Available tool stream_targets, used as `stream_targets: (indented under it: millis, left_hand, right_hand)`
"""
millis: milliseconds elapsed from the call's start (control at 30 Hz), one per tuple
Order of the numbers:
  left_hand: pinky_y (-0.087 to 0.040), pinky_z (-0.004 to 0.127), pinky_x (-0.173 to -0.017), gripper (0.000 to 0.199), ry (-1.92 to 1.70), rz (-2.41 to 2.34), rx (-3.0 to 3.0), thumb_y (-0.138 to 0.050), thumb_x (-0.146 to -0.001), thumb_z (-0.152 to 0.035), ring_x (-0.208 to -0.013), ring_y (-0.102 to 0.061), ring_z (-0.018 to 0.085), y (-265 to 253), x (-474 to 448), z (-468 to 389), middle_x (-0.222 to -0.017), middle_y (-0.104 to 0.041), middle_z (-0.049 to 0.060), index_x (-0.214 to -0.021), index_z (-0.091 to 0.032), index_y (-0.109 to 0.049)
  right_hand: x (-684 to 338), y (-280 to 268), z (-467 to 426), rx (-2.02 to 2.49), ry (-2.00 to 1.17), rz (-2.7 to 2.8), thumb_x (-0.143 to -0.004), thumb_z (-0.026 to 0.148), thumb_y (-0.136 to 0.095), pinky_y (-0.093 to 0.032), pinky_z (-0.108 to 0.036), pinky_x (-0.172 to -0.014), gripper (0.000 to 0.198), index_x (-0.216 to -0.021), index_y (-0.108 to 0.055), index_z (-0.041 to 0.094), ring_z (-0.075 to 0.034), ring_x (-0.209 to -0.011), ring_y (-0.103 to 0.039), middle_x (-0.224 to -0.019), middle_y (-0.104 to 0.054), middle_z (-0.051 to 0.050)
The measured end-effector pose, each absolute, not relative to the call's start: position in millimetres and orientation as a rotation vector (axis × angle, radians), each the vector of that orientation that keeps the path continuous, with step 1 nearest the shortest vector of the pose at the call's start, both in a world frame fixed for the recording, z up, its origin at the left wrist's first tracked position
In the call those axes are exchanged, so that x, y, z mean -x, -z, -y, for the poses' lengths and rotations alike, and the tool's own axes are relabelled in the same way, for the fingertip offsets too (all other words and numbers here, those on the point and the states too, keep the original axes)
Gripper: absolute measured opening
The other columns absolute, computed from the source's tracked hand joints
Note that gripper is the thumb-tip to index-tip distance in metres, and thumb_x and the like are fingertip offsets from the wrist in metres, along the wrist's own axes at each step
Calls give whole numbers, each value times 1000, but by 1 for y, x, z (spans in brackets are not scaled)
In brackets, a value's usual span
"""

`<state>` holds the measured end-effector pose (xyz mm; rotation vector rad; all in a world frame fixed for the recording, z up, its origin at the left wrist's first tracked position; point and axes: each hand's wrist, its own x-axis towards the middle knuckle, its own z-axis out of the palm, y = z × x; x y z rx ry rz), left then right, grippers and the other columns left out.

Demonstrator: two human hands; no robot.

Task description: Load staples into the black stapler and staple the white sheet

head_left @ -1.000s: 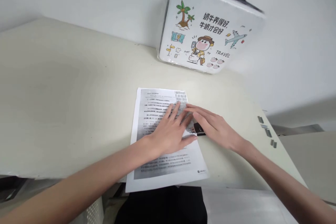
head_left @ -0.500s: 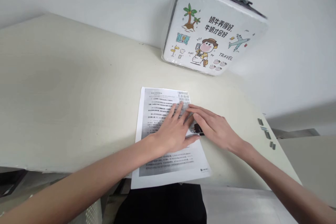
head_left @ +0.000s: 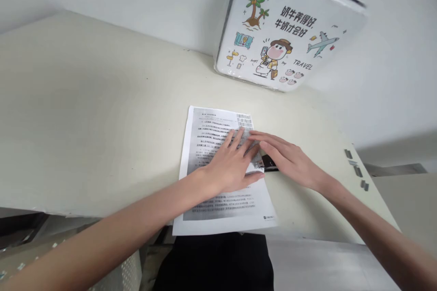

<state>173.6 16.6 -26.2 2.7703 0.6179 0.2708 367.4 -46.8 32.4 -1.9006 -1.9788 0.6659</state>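
Observation:
A printed sheet of paper (head_left: 225,218) lies on the table, its lower edge hanging past the near side. My left hand (head_left: 230,163) rests flat on it with fingers spread, holding nothing. At the sheet's right edge is a small black stapler (head_left: 268,162), mostly covered by my right hand (head_left: 290,159). That hand's fingers are together and reach over the stapler towards my left fingertips. The stapler's metal end meets the paper; whether its jaws are pressed together is hidden.
A white case (head_left: 273,32) with cartoon prints and a black handle stands at the back against the wall. Several short grey staple strips (head_left: 357,170) lie near the right edge of the table (head_left: 102,122). A patterned bag or box (head_left: 128,263) is below, left.
The view has shifted slightly, so the case sits higher and further right in the picture. Both hands keep nearly the same place on the paper and stapler.

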Motion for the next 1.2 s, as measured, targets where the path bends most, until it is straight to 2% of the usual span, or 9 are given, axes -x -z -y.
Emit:
stream_targets:
  millis: [267, 533, 800, 1200]
  left_hand:
    - [-2, 59, -132, 80, -339, -653, -2748, -38, -106, -66, -164, -4, 41, 28, -177, -12, -173, -31, 15, -164, -12, -34]
    - [-4, 60, -133, 80, -297, -665, -2756, -37, -106, -66, -163, -5, 42, 24, -177, -11, -173, -30, 17, -163, -9, -36]
    - [-4, 60, -133, 80, -287, -661, -2758, -38, -107, -65, -163, -3, 42, 23, -176, -12, -173, -30, 18, -162, -7, -38]
    - [-4, 59, -134, 78, -324, -673, -2750, -37, -107, -64, -163, -4, 41, 25, -176, -11, -172, -32, 17, -162, -9, -39]
  right_hand:
    - [-362, -33, 46, 1929, -583, 2018, -111, 54, -33, -44, -54, -123, 47, -143, -65, 40, -28, -149, -51, -158, -57, 5]
    - [-359, -35, 46, 1959, -527, 2068, -111, 52, -31, -44, -53, -124, 46, -142, -64, 41, -25, -150, -51, -158, -57, 8]
    - [-357, -34, 45, 1936, -444, 2136, -111, 47, -31, -47, -51, -122, 46, -140, -65, 36, -25, -149, -52, -157, -58, 5]
    - [-359, -33, 45, 1935, -482, 2120, -112, 48, -30, -46, -54, -123, 46, -141, -64, 37, -24, -149, -51, -158, -57, 5]
